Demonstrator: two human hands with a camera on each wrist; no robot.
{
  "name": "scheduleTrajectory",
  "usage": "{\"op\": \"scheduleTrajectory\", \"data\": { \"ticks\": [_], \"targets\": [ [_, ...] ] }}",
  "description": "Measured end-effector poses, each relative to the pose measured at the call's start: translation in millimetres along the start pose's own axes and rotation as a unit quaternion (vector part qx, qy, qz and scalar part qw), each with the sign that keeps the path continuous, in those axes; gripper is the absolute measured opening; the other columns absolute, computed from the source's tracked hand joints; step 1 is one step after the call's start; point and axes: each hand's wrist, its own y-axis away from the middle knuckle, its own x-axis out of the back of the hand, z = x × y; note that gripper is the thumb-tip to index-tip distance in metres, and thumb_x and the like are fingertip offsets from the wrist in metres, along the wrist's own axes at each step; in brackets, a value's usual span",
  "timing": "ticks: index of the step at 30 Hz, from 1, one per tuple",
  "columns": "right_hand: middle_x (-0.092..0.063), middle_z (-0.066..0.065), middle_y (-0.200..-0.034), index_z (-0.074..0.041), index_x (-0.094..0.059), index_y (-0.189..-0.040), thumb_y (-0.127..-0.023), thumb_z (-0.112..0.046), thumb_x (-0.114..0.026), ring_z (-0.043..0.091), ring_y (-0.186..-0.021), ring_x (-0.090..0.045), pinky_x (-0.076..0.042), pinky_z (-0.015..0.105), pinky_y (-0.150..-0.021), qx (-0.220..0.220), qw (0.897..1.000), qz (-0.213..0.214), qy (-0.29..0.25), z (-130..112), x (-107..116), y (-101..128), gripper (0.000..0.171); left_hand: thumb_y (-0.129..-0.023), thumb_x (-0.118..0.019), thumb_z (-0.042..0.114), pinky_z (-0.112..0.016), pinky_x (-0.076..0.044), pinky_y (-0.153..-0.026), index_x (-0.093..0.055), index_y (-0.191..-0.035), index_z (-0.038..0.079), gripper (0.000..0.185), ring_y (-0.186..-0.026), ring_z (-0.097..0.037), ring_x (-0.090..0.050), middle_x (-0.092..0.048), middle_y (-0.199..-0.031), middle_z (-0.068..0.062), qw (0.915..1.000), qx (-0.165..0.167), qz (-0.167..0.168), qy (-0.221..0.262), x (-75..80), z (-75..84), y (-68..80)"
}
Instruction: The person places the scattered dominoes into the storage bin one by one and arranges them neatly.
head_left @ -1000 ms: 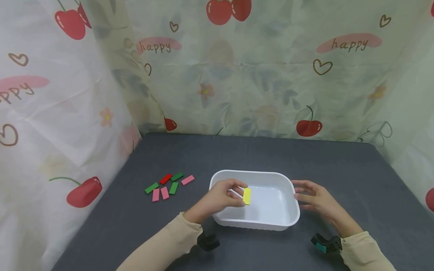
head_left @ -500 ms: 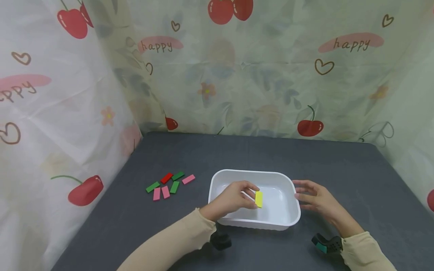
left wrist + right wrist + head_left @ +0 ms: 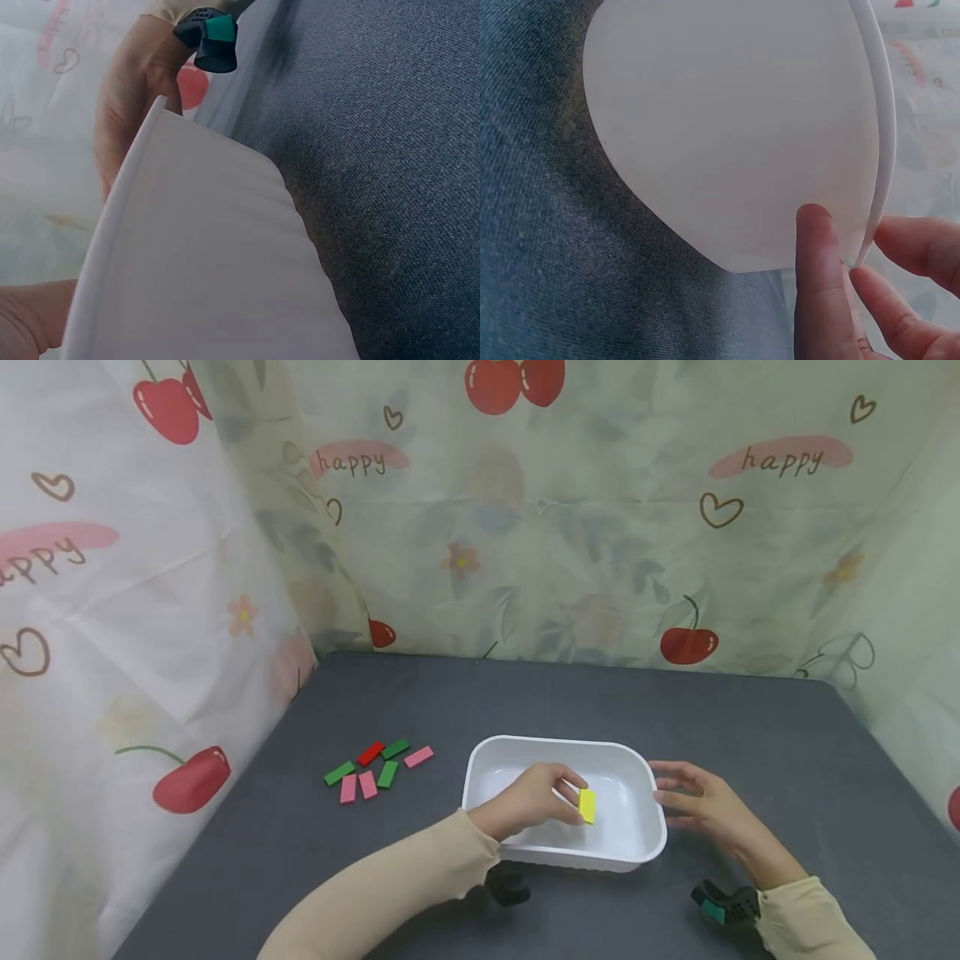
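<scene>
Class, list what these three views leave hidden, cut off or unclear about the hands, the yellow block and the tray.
- Head view: the left hand covers part of the yellow block; whether it touches the tray floor is unclear.
- Left wrist view: the tray wall hides the block.
- Right wrist view: the right hand is cut off; the tray's inside is unseen.

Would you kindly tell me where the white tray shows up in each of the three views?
Head: the white tray sits low and centre on the grey table, between both hands.
Left wrist: the white tray fills the lower left, its outer wall seen close up.
Right wrist: the white tray fills the top and centre, fingers against its wall.
Shared landmark: the tray's thin rim.
</scene>
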Motion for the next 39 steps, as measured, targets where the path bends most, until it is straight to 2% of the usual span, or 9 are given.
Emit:
{"op": "scheduleTrajectory", "data": {
  "ticks": [4,11,18,25,39],
  "targets": [
    [-0.049,0.027,-0.132,0.0,-0.037,-0.144,-0.089,-0.025,-0.07,0.023,-0.107,-0.061,-0.056,0.045,-0.081,-0.003,1.0,0.003,0.0,-0.1,-1.0,0.2,0.069,-0.071,-0.079,-0.004,-0.021,-0.045,-0.062,-0.068,-0.105,0.006,0.038,-0.071,-0.01,-0.06,-0.067,-0.08,-0.002,1.0,0.004,-0.004,0.0,-3.6,-0.3,-4.0],
    [-0.05,0.026,-0.13,0.0,-0.037,-0.144,-0.09,-0.024,-0.069,0.022,-0.106,-0.06,-0.056,0.046,-0.081,-0.006,1.0,0.0,-0.001,-0.8,-0.4,-0.2,0.068,-0.071,-0.078,-0.007,-0.022,-0.049,-0.062,-0.068,-0.103,0.005,0.035,-0.067,-0.012,-0.059,-0.065,-0.077,-0.004,0.9992,0.038,-0.01,0.012,-6.2,3.9,-5.4],
    [-0.05,0.026,-0.13,0.0,-0.036,-0.144,-0.09,-0.024,-0.069,0.022,-0.106,-0.06,-0.056,0.046,-0.081,-0.001,1.0,0.0,0.003,-1.6,0.1,-0.3,0.068,-0.071,-0.077,-0.006,-0.021,-0.046,-0.059,-0.069,-0.102,0.006,0.034,-0.065,-0.012,-0.058,-0.066,-0.075,-0.003,0.9986,0.052,-0.006,-0.013,-8.1,2.7,-6.7],
    [-0.049,0.027,-0.132,0.001,-0.037,-0.144,-0.09,-0.024,-0.069,0.024,-0.107,-0.06,-0.056,0.046,-0.081,-0.001,1.0,0.002,0.003,-0.8,-0.7,0.0,0.068,-0.071,-0.077,-0.007,-0.02,-0.044,-0.057,-0.068,-0.101,0.004,0.033,-0.064,-0.01,-0.056,-0.065,-0.074,-0.002,0.998,0.05,-0.004,-0.038,-11.2,0.1,-6.5],
    [-0.048,0.027,-0.132,0.0,-0.037,-0.144,-0.09,-0.023,-0.069,0.023,-0.107,-0.06,-0.056,0.046,-0.081,0.003,1.0,-0.002,-0.004,-0.4,-0.5,-0.5,0.067,-0.07,-0.079,-0.005,-0.022,-0.044,-0.06,-0.068,-0.098,0.007,0.033,-0.068,-0.012,-0.057,-0.064,-0.076,0.0,0.994,0.069,0.018,-0.083,-17.3,-3.3,-8.0]
  ]
}}
